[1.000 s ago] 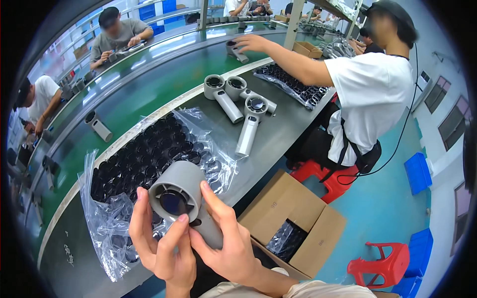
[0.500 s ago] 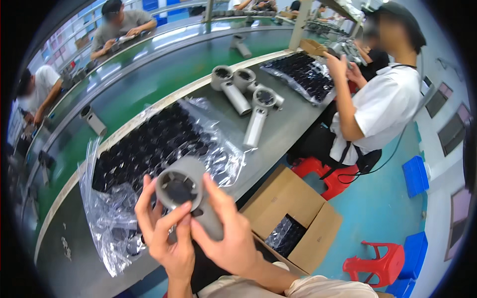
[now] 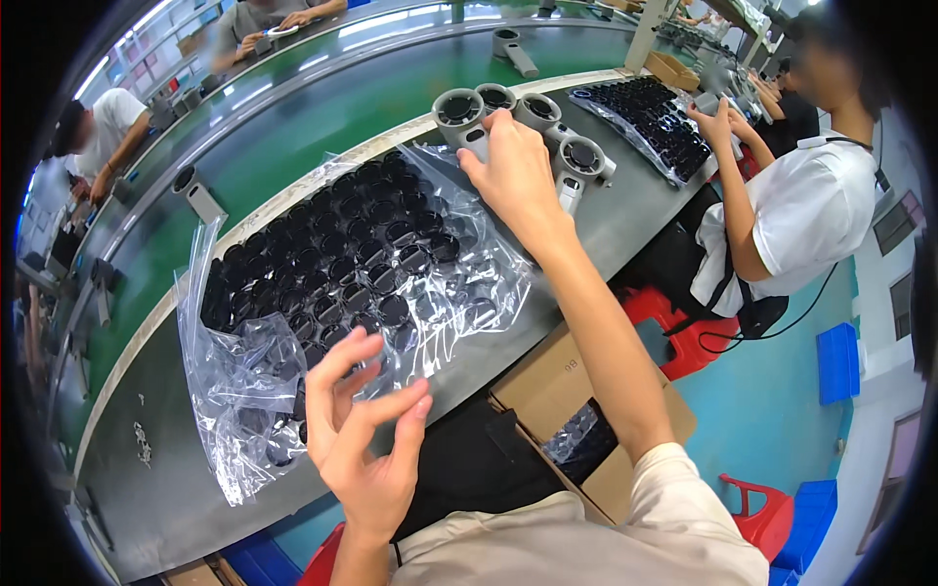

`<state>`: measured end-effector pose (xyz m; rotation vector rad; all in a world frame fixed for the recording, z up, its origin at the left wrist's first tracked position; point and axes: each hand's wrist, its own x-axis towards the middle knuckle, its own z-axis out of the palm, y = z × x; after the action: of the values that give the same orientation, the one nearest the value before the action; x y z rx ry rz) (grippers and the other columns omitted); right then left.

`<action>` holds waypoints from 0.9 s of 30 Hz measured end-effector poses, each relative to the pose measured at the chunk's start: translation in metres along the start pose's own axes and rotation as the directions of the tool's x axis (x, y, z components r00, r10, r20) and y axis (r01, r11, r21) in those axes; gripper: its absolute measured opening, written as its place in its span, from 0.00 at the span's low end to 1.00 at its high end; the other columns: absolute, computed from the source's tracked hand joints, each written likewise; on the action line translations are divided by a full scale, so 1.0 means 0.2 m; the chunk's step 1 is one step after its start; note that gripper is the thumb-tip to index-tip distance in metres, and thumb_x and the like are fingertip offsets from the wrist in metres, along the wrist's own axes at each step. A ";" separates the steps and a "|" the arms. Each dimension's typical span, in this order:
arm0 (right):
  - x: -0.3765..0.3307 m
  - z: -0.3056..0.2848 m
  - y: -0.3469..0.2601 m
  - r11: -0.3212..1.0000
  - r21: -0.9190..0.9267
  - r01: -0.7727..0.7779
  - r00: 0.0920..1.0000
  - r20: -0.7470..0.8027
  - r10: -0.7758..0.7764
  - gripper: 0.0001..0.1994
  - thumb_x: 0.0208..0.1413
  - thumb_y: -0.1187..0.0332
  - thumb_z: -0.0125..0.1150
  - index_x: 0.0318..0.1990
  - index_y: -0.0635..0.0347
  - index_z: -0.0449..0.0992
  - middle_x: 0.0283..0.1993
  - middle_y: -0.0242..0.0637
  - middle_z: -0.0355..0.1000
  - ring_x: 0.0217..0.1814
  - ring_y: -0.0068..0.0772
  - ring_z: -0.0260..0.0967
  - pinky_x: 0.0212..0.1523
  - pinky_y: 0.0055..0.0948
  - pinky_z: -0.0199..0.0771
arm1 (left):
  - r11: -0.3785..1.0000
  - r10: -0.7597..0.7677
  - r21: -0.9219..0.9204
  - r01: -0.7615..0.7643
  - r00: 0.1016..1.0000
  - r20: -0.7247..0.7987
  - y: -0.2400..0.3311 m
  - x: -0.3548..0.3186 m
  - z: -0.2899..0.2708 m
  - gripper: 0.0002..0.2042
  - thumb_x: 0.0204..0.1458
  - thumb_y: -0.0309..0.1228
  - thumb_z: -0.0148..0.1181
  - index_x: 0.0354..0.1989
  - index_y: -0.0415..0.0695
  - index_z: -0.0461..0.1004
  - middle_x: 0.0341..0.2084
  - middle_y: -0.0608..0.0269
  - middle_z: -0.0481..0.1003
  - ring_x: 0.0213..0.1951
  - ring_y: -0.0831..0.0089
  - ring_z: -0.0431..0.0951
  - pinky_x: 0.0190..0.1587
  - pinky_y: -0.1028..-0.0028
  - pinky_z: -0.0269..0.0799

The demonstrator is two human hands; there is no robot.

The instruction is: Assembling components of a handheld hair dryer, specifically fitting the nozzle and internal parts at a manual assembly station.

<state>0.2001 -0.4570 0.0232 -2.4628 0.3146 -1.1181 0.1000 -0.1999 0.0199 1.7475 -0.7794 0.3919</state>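
Note:
My right hand reaches over the table with its fingers closed round the handle of a grey hair-dryer-shaped housing. That housing has a round head with a black insert, and my fingers cover part of its handle. Close beside it lie several similar housings, the nearest one to the right of my hand. My left hand hangs empty, fingers curved and apart, in front of a clear plastic bag. Rows of round black parts lie on and under the plastic.
A green conveyor belt runs past the table's far side, carrying single housings. Another bag of black parts lies at right, near a seated co-worker. Below the table edge are an open carton and red stools.
Both hands held the housing close to me. My right hand has carried it away to the group of housings, while my left hand has let go and stayed near the bag.

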 end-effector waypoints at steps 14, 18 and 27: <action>0.47 -0.10 0.24 0.836 -0.395 0.381 0.893 0.393 -0.221 0.27 0.39 0.70 0.68 0.51 0.59 0.70 0.50 0.48 0.67 0.51 0.52 0.64 0.52 0.41 0.67 | 0.985 -0.160 -0.064 0.159 0.987 -0.009 -0.08 -0.04 -0.08 0.10 0.35 0.17 0.66 0.20 0.39 0.69 0.36 0.54 0.68 0.46 0.59 0.71 0.44 0.69 0.71; 0.70 -0.06 0.31 0.941 -0.191 0.280 0.640 0.768 -0.034 0.35 0.35 0.68 0.71 0.57 0.53 0.66 0.58 0.45 0.64 0.60 0.45 0.61 0.59 0.35 0.63 | 0.963 -0.217 -0.175 0.207 0.975 -0.043 -0.08 -0.04 -0.08 0.11 0.36 0.19 0.69 0.21 0.39 0.69 0.34 0.54 0.69 0.41 0.61 0.74 0.40 0.69 0.73; 0.85 -0.27 0.26 0.889 0.002 0.458 0.725 0.579 -0.374 0.29 0.41 0.60 0.71 0.52 0.59 0.71 0.50 0.39 0.71 0.48 0.34 0.66 0.45 0.32 0.68 | 0.745 -0.356 -0.589 0.312 0.933 0.044 -0.03 0.05 -0.11 0.08 0.47 0.15 0.57 0.32 0.36 0.65 0.38 0.51 0.68 0.39 0.62 0.75 0.43 0.71 0.73</action>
<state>0.2676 -0.5808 0.1441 -2.9371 -0.3816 -0.4485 0.1139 -0.1826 0.0295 1.2308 -0.4461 -0.0446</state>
